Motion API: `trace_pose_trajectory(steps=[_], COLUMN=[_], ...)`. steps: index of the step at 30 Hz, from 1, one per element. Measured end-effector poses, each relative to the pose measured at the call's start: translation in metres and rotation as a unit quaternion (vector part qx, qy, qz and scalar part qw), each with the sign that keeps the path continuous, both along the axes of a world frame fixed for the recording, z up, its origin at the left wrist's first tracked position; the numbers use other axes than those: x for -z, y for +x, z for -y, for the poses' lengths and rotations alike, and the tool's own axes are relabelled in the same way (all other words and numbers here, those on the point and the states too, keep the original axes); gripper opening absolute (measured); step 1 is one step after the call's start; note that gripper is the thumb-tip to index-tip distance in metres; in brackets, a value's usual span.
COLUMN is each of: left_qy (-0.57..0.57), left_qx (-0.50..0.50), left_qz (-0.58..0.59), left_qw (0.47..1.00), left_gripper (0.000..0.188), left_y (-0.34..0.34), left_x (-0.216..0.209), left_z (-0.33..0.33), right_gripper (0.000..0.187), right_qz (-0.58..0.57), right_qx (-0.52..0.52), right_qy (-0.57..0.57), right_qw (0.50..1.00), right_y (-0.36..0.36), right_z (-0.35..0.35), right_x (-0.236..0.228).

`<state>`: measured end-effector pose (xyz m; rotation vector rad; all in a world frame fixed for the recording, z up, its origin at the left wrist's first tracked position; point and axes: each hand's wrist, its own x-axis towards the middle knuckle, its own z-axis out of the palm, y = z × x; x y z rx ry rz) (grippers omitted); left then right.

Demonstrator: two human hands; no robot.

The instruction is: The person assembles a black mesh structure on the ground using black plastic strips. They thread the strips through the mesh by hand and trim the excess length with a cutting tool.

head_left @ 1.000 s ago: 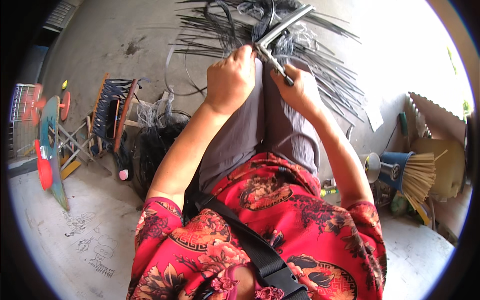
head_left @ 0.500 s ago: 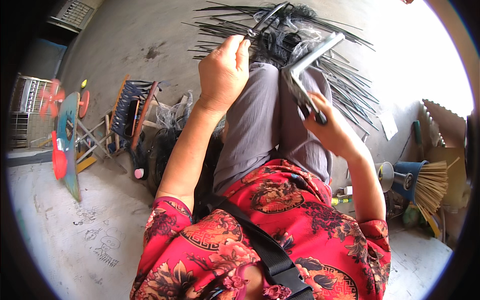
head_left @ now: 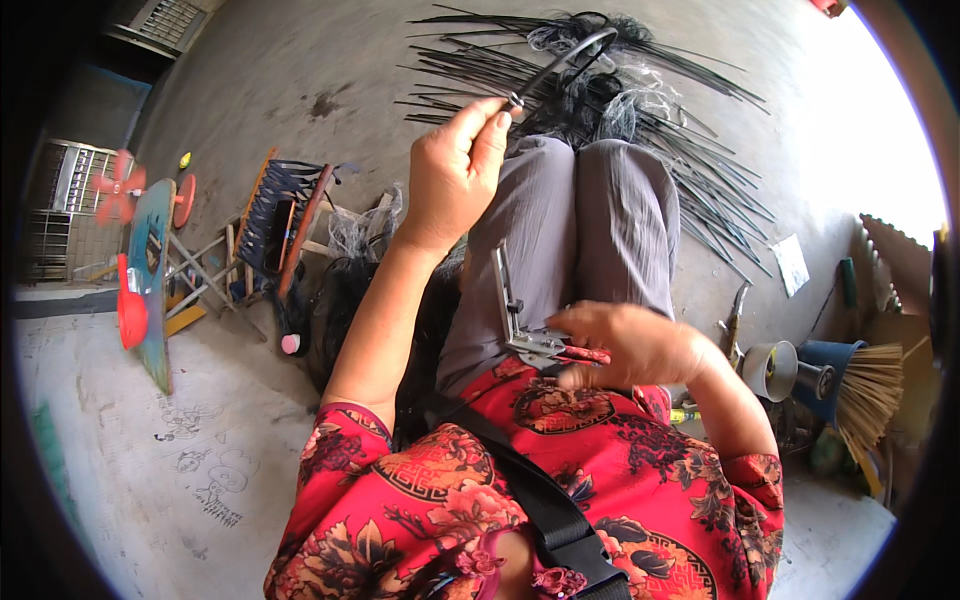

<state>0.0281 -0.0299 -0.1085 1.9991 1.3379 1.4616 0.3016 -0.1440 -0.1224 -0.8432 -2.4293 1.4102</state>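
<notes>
My left hand (head_left: 458,175) is closed, pinching the near end of a black curved rod (head_left: 560,62) between thumb and fingers. A small shiny metal clip (head_left: 515,101) sits on the rod right at my fingertips. The rod bends over at its far end, above the dark bundle on the floor. Across my lap lies a grey metal hand tool (head_left: 507,300) with an L-shaped arm and reddish handles. My right hand (head_left: 640,345), slightly blurred, hovers over those handles with fingers and thumb apart; whether it touches them is hard to tell.
Black thin strips (head_left: 715,205) and tangled clear plastic (head_left: 635,105) spread over the floor beyond my knees. At left stand a woven folding stool (head_left: 275,215) with a phone on it and a blue-green board (head_left: 150,285). A blue bucket (head_left: 825,375) with a straw broom lies at right.
My right hand has lowered the metal tool from above my right knee onto my lap and loosened its fingers. The left hand still holds the rod, whose bent end now shows more.
</notes>
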Motion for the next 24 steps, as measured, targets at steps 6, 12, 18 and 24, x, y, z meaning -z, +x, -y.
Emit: trace_pose_trajectory(steps=[6,12,18,24], left_qy=[0.043,0.045,0.007,-0.11], left_qx=[0.021,0.023,0.013,0.017], left_qz=[-0.132,-0.177,-0.129,-0.017], left_qw=[0.99,0.983,0.991,0.994], left_gripper=[0.017,0.018,0.017,0.029], left_y=[0.045,0.058,0.048,0.033], left_x=[0.001,0.016,0.036,0.016], left_z=[0.03,0.029,0.022,0.008], right_gripper=[0.029,0.011,0.019,0.02], right_qz=[-0.243,-0.182,-0.448,0.038], right_qx=[0.444,0.389,0.445,0.621], right_qy=[-0.005,0.37,-0.081,-0.07], right_qw=[0.863,0.824,0.771,0.779], right_y=[-0.036,-0.032,0.016,0.184], right_z=[-0.089,-0.096,-0.119,-0.107], right_x=[-0.006,0.012,0.024,0.25])
